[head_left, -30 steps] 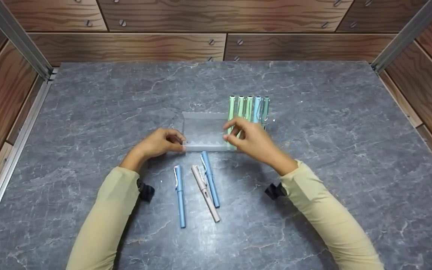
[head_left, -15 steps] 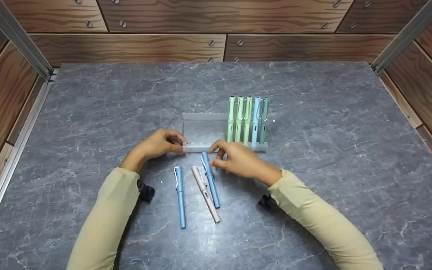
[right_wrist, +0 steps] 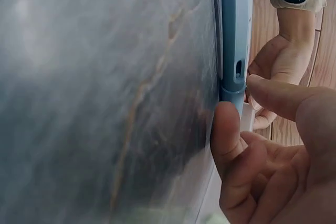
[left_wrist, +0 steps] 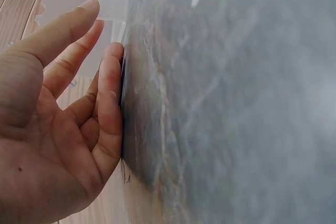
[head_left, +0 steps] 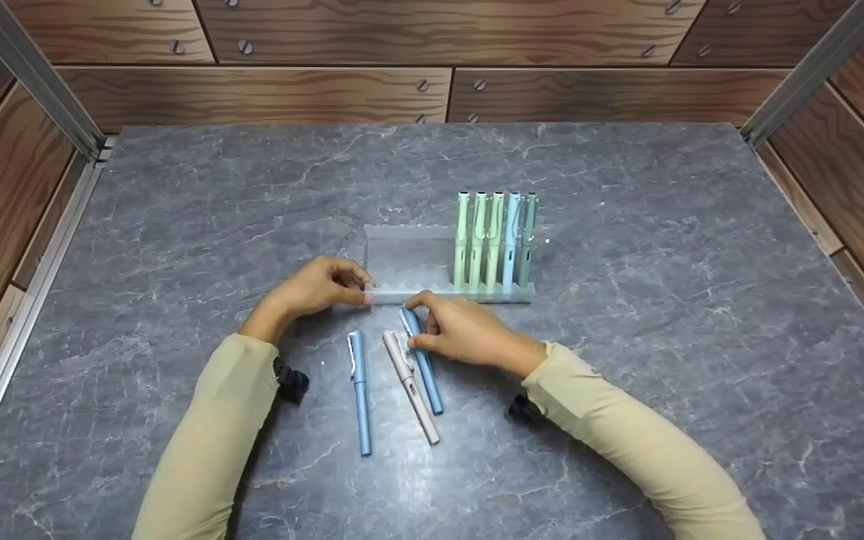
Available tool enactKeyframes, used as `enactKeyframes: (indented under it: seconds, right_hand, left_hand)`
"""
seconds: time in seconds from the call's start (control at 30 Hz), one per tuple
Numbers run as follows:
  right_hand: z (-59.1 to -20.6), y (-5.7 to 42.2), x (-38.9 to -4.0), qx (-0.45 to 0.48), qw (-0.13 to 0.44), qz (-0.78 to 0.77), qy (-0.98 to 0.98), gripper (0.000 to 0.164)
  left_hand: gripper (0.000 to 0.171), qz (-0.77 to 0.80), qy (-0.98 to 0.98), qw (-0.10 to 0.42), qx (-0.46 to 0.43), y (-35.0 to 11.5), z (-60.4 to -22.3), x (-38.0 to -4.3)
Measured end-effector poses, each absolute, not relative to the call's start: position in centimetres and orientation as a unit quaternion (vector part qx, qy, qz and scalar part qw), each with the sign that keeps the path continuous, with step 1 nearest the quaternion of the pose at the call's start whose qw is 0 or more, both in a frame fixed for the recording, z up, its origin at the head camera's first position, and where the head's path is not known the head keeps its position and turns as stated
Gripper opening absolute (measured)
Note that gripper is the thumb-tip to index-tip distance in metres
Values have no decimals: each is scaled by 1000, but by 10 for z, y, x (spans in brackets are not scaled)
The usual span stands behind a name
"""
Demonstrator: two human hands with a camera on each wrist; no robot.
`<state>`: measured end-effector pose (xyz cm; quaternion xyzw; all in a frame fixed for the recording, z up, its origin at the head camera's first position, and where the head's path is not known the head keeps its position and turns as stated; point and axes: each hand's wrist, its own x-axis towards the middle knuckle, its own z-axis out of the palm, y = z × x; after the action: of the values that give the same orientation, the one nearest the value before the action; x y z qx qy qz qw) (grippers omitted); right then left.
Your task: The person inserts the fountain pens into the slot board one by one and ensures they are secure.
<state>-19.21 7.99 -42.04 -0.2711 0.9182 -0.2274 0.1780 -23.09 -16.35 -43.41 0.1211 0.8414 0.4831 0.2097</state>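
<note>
My right hand [head_left: 462,328] pinches the cap end of a blue pen [head_left: 427,379] between thumb and fingers; the pen slants on the table. In the right wrist view, thumb and fingertip meet near the blue barrel [right_wrist: 234,40]. My left hand [head_left: 321,286] rests at the left end of a clear pen rack [head_left: 409,294], thumb and index finger at its front corner; the left wrist view shows them nearly straight. Several pens stand side by side in the rack's right half: light green pens [head_left: 460,255], a light blue one [head_left: 511,247] and a dark green one [head_left: 529,244].
A grey-beige pen [head_left: 411,386] lies close beside the pinched one. Farther left lies another blue pen [head_left: 361,394]. They lie on a grey marbled table [head_left: 664,262] with wood-patterned panels [head_left: 252,97] behind it.
My right hand has come from the racked pens down and left to the blue pen and taken hold of its cap. The blue pen has shifted slightly. My left hand has stayed put.
</note>
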Motion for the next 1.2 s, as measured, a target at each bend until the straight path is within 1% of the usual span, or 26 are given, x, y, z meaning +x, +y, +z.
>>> enactKeyframes:
  seconds: [0.63, 0.77, 0.93, 1.2]
  right_hand:
    - [-419, 79, -190, -272, 201, -230, 912, 55]
    - [-420, 78, -191, -269, 199, -224, 915, 52]
    - [-421, 78, -191, -266, 183, -212, 923, 46]
    - [-421, 75, -191, -258, 176, -206, 927, 42]
  left_hand:
    - [26, 474, 847, 211, 112, -162, -434, -231]
    - [26, 477, 846, 211, 111, -162, -434, -230]
    - [26, 477, 846, 212, 111, -163, -434, -229]
    - [27, 482, 843, 210, 113, -162, -434, -230]
